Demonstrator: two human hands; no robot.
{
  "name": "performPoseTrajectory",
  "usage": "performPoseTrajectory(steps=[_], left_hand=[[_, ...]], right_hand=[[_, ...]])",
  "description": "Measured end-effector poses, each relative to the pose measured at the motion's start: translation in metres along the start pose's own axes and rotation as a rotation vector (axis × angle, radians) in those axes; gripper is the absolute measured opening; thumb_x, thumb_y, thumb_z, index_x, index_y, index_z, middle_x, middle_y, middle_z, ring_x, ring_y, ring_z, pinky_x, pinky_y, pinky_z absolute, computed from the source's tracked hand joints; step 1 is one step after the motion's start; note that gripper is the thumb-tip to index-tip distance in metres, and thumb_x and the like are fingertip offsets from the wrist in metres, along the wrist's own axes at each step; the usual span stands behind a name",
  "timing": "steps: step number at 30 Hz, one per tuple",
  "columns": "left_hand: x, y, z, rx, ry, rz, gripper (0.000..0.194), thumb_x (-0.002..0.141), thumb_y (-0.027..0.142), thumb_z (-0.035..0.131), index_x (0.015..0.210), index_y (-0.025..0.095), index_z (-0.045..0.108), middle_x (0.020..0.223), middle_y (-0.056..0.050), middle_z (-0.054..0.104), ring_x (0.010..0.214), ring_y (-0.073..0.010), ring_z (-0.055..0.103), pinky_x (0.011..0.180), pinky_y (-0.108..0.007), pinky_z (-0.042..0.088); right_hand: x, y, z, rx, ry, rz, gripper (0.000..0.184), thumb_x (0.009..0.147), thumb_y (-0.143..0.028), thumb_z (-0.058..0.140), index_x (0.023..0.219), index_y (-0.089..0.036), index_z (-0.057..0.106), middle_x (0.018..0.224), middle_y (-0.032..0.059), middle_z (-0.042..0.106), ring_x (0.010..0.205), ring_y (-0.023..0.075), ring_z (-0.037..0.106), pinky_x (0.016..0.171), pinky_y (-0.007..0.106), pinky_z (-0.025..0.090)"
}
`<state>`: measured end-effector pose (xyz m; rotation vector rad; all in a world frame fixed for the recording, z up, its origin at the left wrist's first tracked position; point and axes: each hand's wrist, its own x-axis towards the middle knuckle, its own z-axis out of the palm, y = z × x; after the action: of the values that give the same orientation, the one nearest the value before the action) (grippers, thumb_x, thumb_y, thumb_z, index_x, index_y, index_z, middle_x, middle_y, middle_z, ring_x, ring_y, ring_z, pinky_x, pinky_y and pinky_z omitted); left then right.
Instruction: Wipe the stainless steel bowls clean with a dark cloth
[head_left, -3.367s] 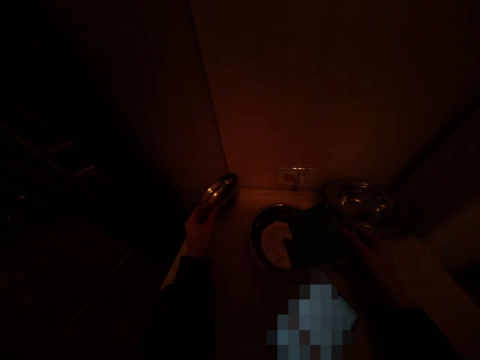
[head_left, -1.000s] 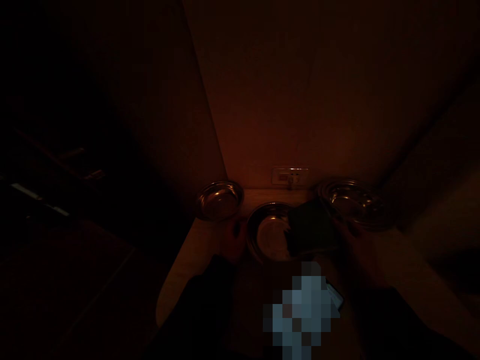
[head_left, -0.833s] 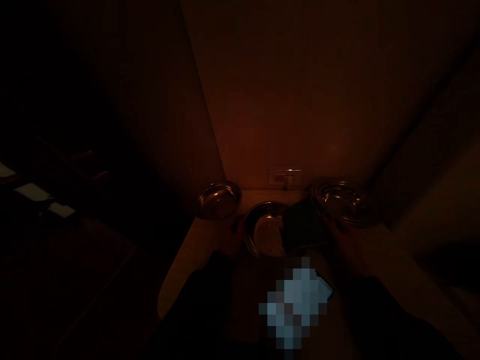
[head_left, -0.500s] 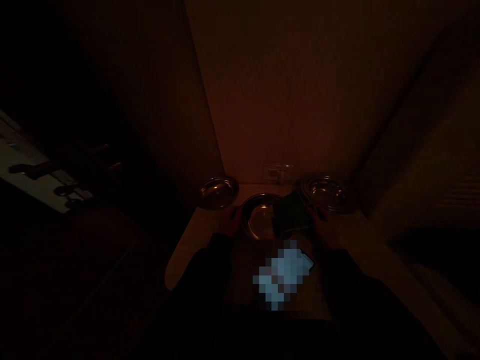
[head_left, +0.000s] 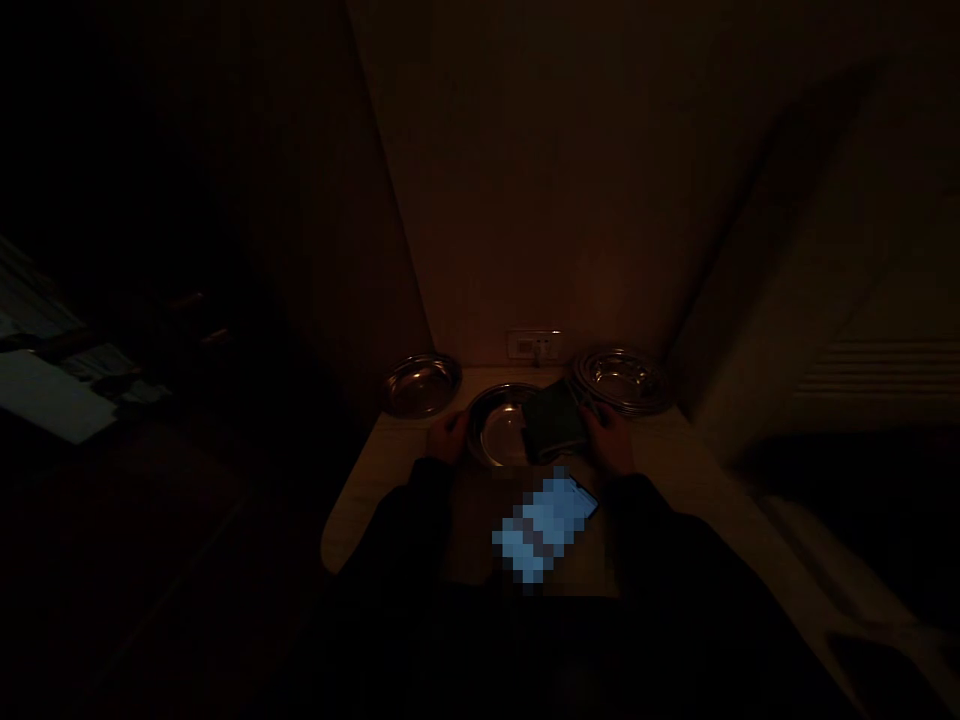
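Note:
In dim light, a round shiny metal dish (head_left: 504, 434) stands in the middle of the wooden table (head_left: 360, 490). My left hand (head_left: 448, 436) is closed on the left rim of this dish. My right hand (head_left: 609, 440) is closed on a dark green cloth (head_left: 553, 420), which covers the right part of the dish. The cloth looks folded, and its exact make is hard to see in the dark. In front of the dish lies a phone (head_left: 544, 525) with a lit, blurred-out screen.
Another metal dish (head_left: 421, 386) is at the back left, and a stack of metal dishes (head_left: 621, 380) is at the back right. A wall socket (head_left: 534, 345) with something plugged in is behind the table. Walls rise behind and to the right.
The whole view has shifted, so the table, dishes and hands appear slightly further left. My left hand is still at the dish and the right still holds the cloth over it.

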<state>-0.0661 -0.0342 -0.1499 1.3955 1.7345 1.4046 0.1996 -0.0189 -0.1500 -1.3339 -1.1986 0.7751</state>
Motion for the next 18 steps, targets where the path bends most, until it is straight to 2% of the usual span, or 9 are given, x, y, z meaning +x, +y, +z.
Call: performPoseTrajectory(steps=[4,8,11,18], left_hand=[[0.0018,-0.0022,0.0009,0.009,-0.027,-0.059,0.028,0.077,0.034,0.057,0.085,0.014,0.074,0.086,-0.008,0.075,0.089,-0.0244,0.068,0.080,-0.034,0.052],[0.0019,-0.0021,0.0004,0.004,-0.046,-0.081,0.027,0.077,0.034,0.058,0.085,0.014,0.074,0.086,-0.007,0.075,0.088,-0.0235,0.068,0.081,-0.033,0.052],[0.0016,-0.0008,-0.0004,0.000,-0.040,-0.101,0.026,0.077,0.033,0.058,0.086,0.014,0.074,0.088,-0.007,0.075,0.090,-0.0234,0.067,0.081,-0.033,0.051],[0.0012,0.0019,-0.0013,-0.009,-0.037,-0.114,0.027,0.076,0.033,0.057,0.084,0.013,0.074,0.085,-0.007,0.075,0.090,-0.0243,0.067,0.083,-0.035,0.050]], right_hand=[[0.0021,0.0053,0.0009,-0.035,-0.017,0.006,0.043,0.078,-0.051,0.059,0.097,-0.013,0.068,0.093,0.0091,0.070,0.089,0.0251,0.062,0.078,0.038,0.049],[0.0039,0.0088,0.0021,-0.068,-0.048,0.016,0.031,0.088,-0.037,0.056,0.110,-0.015,0.059,0.109,0.0071,0.062,0.094,0.0204,0.061,0.080,0.040,0.051],[0.0051,0.0096,0.0030,-0.093,-0.063,0.020,0.032,0.090,-0.034,0.055,0.117,-0.016,0.055,0.117,0.0077,0.058,0.098,0.0209,0.059,0.081,0.041,0.051],[0.0038,0.0086,0.0030,-0.126,-0.064,0.021,0.033,0.090,-0.034,0.055,0.118,-0.017,0.055,0.118,0.0080,0.057,0.099,0.0214,0.059,0.082,0.042,0.051]])
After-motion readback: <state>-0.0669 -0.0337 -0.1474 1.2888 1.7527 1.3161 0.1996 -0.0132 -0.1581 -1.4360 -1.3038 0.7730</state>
